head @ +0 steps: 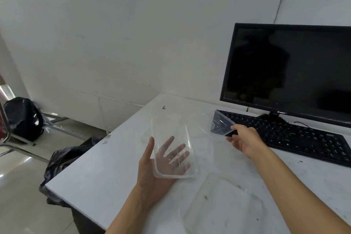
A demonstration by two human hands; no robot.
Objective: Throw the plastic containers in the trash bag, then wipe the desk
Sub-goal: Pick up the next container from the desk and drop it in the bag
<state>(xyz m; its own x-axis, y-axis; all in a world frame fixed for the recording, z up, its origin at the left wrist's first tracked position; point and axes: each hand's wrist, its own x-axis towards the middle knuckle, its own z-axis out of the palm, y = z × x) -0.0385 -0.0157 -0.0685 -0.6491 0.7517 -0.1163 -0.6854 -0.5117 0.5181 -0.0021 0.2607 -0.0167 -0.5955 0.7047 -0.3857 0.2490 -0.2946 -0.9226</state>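
Note:
My left hand [152,175] holds a clear rectangular plastic container [171,138] above the white desk [106,169], palm under its base, fingers showing through the plastic. My right hand [245,141] pinches the corner of a smaller clear container [221,124] that is tilted up over the left end of the keyboard. A clear flat lid or tray [222,205] lies on the desk near the front edge. A black trash bag [64,157] sits on the floor against the desk's left edge, partly hidden by the desk.
A black keyboard [296,135] and a dark monitor [290,70] occupy the desk's right side. A second black bag [23,118] stands by the wall at far left, beside metal frame legs [57,125]. The desk surface shows dark smudges.

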